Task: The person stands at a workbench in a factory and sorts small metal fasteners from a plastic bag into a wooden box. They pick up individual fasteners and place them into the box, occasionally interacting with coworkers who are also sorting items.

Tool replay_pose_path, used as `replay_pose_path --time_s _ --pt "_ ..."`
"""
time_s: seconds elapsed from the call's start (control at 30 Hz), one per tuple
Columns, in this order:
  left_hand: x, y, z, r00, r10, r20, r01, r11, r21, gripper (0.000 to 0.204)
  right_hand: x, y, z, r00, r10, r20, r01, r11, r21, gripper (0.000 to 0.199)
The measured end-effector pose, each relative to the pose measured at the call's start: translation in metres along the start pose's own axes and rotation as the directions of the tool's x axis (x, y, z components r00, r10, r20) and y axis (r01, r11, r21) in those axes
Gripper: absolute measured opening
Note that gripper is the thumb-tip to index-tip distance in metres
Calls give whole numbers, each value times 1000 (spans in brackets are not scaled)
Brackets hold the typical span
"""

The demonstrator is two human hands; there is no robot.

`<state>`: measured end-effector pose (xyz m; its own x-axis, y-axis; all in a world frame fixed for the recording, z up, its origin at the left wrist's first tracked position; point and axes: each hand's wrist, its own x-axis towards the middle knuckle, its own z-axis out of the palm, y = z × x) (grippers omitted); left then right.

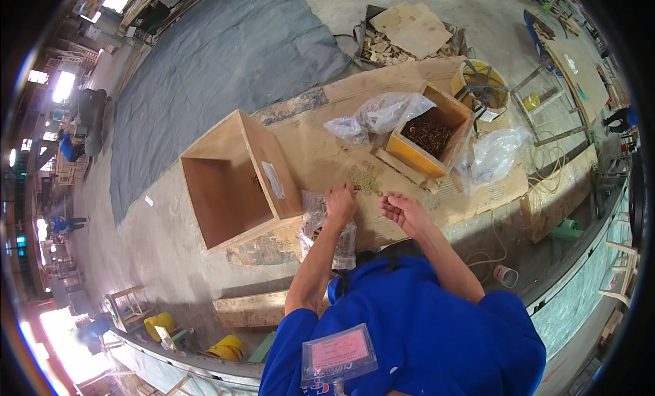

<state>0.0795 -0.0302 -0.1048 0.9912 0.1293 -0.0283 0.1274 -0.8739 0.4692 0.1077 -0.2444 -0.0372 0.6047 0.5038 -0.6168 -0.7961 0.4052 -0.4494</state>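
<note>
Over a plywood board, my left hand point(340, 203) has its fingers closed at the near edge of a small pile of yellowish rings point(368, 175), perhaps washers. What it pinches, if anything, is too small to name. Right of the pile, the fingers of my right hand point(404, 212) are curled in a pinch, with a small dark bit at the tips that I cannot make out. Below my left hand lies a clear plastic bag point(344, 242) with brownish pieces inside. Beyond the rings stands a wooden box point(416, 158) holding a heap of brown metal hardware point(428, 135).
A larger open wooden box point(228, 198) stands on the left. Plastic bags point(396, 111) lie around the hardware box. Behind it are a yellow bucket point(481, 89) and a bin of wood scraps point(409, 34). A grey sheet point(225, 68) covers the floor at far left.
</note>
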Motion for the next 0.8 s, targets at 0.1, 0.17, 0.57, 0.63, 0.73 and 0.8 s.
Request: replay_pose_path --time_s 0.1,0.17,0.57,0.63,0.73,0.8 --pt "-10 9 -34 973 -95 -209 27 952 -306 18 17 12 -11 998 2 -68 -7 997 -78 17" --pt "-28 10 -69 959 -186 -213 96 923 -373 18 37 22 -29 998 -9 -57 -10 946 -323 18" --pt "-104 -10 -32 996 -89 12 88 993 80 9 130 63 10 738 -152 658 496 -539 -681 37" --pt "-109 -10 -35 992 -67 -104 65 998 -21 9 139 61 2 741 -60 669 532 -556 -638 32" --pt "-112 -7 -43 951 -94 -295 48 986 -159 6 146 59 8 759 12 651 559 -525 -642 26" --pt "-110 -6 -47 935 -351 -56 213 679 -703 13 155 54 1 779 -72 623 508 -510 -694 22"
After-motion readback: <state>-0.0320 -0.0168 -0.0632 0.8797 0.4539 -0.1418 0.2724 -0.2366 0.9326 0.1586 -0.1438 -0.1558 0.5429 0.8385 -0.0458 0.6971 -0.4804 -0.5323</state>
